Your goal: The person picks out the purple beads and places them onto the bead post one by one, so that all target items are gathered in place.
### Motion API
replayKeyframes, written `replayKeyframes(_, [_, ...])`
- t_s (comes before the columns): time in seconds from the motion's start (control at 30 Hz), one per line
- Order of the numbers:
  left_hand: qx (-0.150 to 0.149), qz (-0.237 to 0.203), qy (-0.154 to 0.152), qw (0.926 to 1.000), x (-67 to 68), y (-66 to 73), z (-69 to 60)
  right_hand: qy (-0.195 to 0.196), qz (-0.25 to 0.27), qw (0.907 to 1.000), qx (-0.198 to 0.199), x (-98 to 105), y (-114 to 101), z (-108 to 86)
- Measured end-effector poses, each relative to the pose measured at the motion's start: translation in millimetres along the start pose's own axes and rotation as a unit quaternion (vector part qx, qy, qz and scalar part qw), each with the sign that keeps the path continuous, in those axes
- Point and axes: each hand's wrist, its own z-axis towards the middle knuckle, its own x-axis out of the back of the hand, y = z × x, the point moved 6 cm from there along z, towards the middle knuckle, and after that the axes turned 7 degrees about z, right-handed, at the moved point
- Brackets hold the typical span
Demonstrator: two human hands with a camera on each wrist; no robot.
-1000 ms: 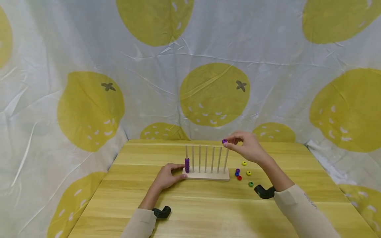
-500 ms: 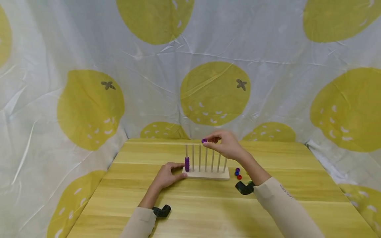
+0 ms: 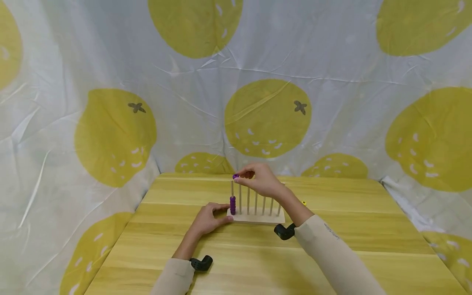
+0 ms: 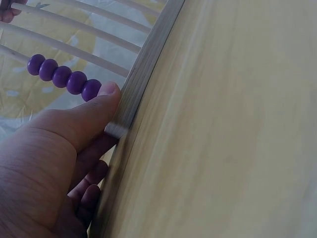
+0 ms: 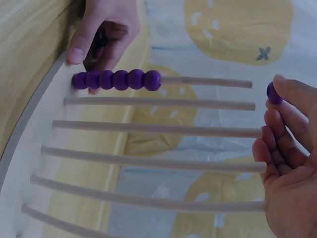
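Note:
A wooden peg rack [image 3: 258, 219] stands on the table with a row of upright pegs. Purple beads [image 3: 232, 205] are stacked low on its leftmost peg, and the other pegs carry none. My left hand [image 3: 207, 217] grips the rack's left end, its thumb [image 4: 106, 96] on the base beside the lowest bead. Between thumb and fingertips, my right hand [image 3: 259, 180] pinches one more purple bead [image 5: 274, 93]. That bead is just above the leftmost peg's tip, apart from it in the right wrist view.
A yellow bead [image 3: 304, 203] lies on the wooden table [image 3: 236, 258] right of the rack, partly behind my right forearm. A lemon-print cloth [image 3: 191, 114] hangs behind the table's far edge.
My right hand has carried the purple bead leftward from above the rack's right end to the leftmost peg. Its arm now hides most of the loose beads. The left hand stays put.

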Motion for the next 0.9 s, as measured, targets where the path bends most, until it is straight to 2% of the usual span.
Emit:
replayKeyframes(0.23, [-0.001,-0.002,0.001,1.0,0.7,-0.1,0.3,-0.024,0.005,0.9997,0.002,-10,-4,9.7])
replayKeyframes(0.53, [0.001,-0.004,-0.011,0.9999,-1.3,-1.0,3.5,-0.017,-0.007,0.9998,0.01,-11,0,8.7])
replayKeyframes(0.9, [0.01,-0.007,-0.016,0.9998,-0.1,-1.3,2.8,-0.022,-0.046,0.9984,0.025,-18,-2,11.0])
